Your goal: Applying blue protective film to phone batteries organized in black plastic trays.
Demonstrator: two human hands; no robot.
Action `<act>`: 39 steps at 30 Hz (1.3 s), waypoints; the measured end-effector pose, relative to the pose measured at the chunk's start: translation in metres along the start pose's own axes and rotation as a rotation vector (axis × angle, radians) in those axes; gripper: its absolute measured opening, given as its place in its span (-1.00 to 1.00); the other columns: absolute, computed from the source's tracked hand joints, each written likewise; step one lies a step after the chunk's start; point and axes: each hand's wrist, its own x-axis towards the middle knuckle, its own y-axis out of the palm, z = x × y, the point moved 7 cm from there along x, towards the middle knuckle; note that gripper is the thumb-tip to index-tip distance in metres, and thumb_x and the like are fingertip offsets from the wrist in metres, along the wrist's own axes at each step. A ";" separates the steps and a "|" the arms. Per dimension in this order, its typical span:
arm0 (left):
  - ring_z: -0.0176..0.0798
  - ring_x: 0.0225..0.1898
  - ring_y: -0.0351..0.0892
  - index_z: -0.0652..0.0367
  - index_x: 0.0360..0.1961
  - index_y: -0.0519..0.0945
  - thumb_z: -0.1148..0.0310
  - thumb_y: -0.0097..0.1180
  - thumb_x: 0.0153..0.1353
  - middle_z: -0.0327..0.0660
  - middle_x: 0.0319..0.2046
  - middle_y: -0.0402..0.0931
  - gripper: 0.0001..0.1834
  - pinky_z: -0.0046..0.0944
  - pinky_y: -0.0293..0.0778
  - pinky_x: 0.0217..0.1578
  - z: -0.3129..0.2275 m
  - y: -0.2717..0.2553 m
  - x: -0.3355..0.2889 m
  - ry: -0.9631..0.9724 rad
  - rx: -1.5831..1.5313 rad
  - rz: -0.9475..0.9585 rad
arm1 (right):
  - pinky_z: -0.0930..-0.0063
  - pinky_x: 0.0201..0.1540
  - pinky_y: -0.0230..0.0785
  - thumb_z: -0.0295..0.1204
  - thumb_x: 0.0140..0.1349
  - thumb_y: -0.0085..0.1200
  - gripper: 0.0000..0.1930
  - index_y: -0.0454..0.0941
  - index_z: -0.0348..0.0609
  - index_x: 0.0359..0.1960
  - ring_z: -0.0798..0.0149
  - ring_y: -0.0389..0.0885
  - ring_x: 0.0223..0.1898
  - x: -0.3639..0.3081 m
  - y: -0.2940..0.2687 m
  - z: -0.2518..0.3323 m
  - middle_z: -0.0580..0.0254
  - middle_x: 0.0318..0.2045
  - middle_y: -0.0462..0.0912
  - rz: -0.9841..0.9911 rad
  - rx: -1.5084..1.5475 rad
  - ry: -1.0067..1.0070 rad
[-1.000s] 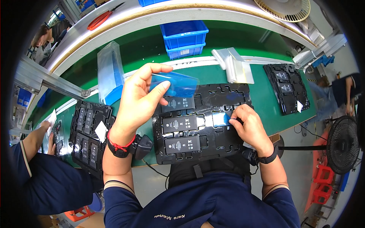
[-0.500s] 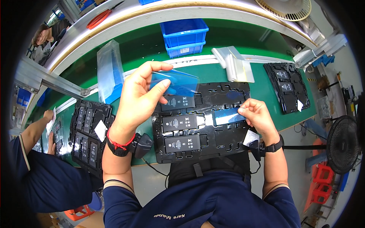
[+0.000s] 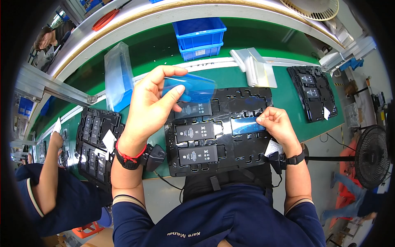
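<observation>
My left hand (image 3: 153, 103) is raised over the far left part of a black plastic tray (image 3: 247, 154). Between its thumb and fingers it pinches clear blue film (image 3: 199, 87); whether this is one sheet or a stack, I cannot tell. In the tray's left column lie flat black batteries: one (image 3: 198, 155) nearest me, another (image 3: 195, 132) in the middle, and a third (image 3: 193, 110) partly behind the film. My right hand (image 3: 279, 125) has thumb and finger closed on the right end of a blue film piece (image 3: 245, 126), which lies over a right-column slot.
Two stacked blue bins (image 3: 199, 37) stand at the back. Plastic-wrapped film packs (image 3: 258, 70) lie right of them, a clear bag (image 3: 119, 78) left. Other battery trays sit at left (image 3: 96, 144) and right (image 3: 312, 92). A co-worker's arm (image 3: 47, 168) works at far left.
Both my hands stay nearly where they were, still gripping the films. The co-worker at left has lifted an arm with a white sheet. A walking person has come into view at lower right.
</observation>
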 end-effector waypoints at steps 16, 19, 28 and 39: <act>-0.50 -0.24 0.47 0.25 -0.08 0.48 0.60 0.04 0.15 -0.23 -0.11 0.47 -0.72 -0.55 0.47 -0.50 0.000 0.001 0.000 0.003 0.003 -0.005 | 0.73 -0.54 0.20 -0.60 0.07 0.15 -0.88 0.50 -0.23 -0.60 0.67 0.35 -0.59 0.003 -0.003 -0.009 0.49 -0.65 0.50 -0.064 -0.113 -0.067; -0.50 -0.24 0.47 0.25 -0.08 0.48 0.60 0.04 0.15 -0.23 -0.11 0.47 -0.72 -0.55 0.47 -0.49 0.001 0.000 -0.001 -0.007 0.003 -0.003 | 0.71 -0.58 0.16 -0.59 0.06 0.16 -0.87 0.50 -0.23 -0.61 0.67 0.31 -0.62 0.004 -0.002 -0.011 0.51 -0.68 0.47 -0.088 -0.149 -0.093; -0.50 -0.24 0.48 0.25 -0.08 0.48 0.61 0.04 0.14 -0.24 -0.12 0.47 -0.72 -0.55 0.47 -0.49 0.001 0.002 -0.002 -0.030 -0.001 0.002 | 0.66 -0.61 0.17 -0.56 0.04 0.17 -0.87 0.50 -0.25 -0.62 0.64 0.28 -0.66 0.002 0.000 -0.002 0.49 -0.73 0.43 -0.141 -0.352 -0.084; -0.50 -0.23 0.47 0.26 -0.08 0.48 0.61 0.05 0.14 -0.22 -0.11 0.46 -0.72 -0.55 0.48 -0.50 0.001 0.003 -0.001 0.001 -0.001 -0.002 | 0.45 -0.59 0.30 -0.47 -0.05 0.27 -0.81 0.47 -0.24 -0.51 0.34 0.45 -0.69 -0.011 0.006 0.023 0.20 -0.75 0.47 -0.282 -0.789 -0.220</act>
